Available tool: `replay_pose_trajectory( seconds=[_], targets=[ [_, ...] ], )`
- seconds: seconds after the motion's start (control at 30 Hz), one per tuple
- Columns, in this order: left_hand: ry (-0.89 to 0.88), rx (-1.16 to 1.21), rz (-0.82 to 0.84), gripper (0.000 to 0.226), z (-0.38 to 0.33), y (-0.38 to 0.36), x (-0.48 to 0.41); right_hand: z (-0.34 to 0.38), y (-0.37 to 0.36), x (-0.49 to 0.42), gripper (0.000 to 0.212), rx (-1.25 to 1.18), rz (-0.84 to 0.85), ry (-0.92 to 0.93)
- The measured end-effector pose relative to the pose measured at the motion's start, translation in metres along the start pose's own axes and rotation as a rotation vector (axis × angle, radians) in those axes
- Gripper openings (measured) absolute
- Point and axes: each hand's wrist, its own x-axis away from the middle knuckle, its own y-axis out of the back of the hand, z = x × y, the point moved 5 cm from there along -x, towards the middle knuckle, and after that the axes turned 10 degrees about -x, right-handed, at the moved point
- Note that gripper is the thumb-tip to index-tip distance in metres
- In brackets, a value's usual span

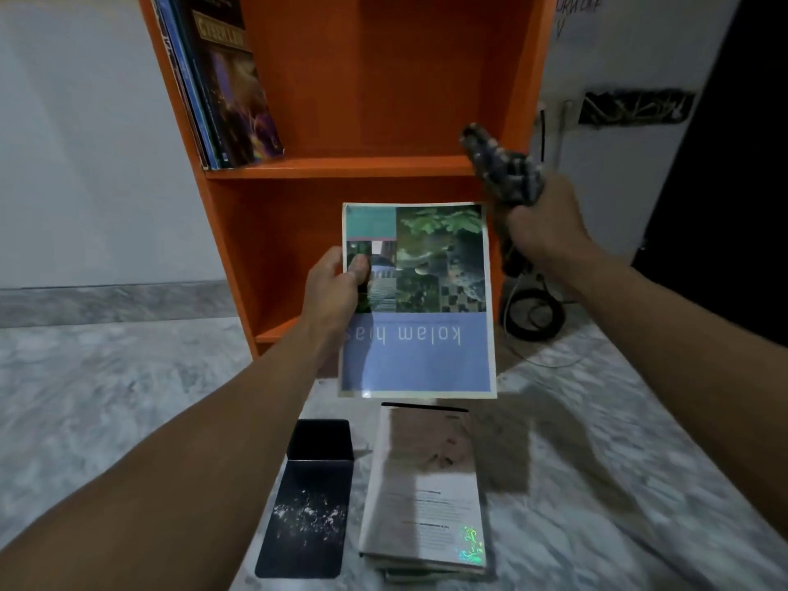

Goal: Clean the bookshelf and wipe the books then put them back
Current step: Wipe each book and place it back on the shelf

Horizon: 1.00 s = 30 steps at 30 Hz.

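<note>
An orange bookshelf (371, 91) stands in front of me. My left hand (334, 285) grips the left edge of a thin book (426, 334) with a blue band and garden photos, held upside down before the lower shelf. Up beside the shelf's right side, my right hand (543, 223) holds a bunched dark patterned cloth (501, 168), blurred. Several books (221, 87) lean at the left of the upper shelf. A pale book (426, 488) tops a small stack on the floor below the held one.
A black booklet (311, 496) with white specks lies on the marble floor left of the stack. A coiled black cable (533, 313) sits on the floor right of the shelf, near a white wall with an open wiring box (635, 106).
</note>
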Motion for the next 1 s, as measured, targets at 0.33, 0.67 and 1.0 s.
replay_pose_trajectory(
  seconds=[0.33, 0.67, 1.0],
  targets=[
    [-0.011, -0.135, -0.124, 0.011, 0.015, 0.043, 0.0, -0.034, -0.028, 0.133, 0.024, 0.387, 0.467, 0.354],
    [0.017, 0.063, -0.005, 0.02, -0.016, -0.005, 0.002, -0.034, -0.081, 0.098, 0.061, 0.72, 0.248, 0.488],
    [0.162, 0.21, 0.058, 0.016, 0.005, 0.009, 0.008, 0.014, -0.05, 0.071, 0.04, 0.415, 0.108, 0.512]
  ],
)
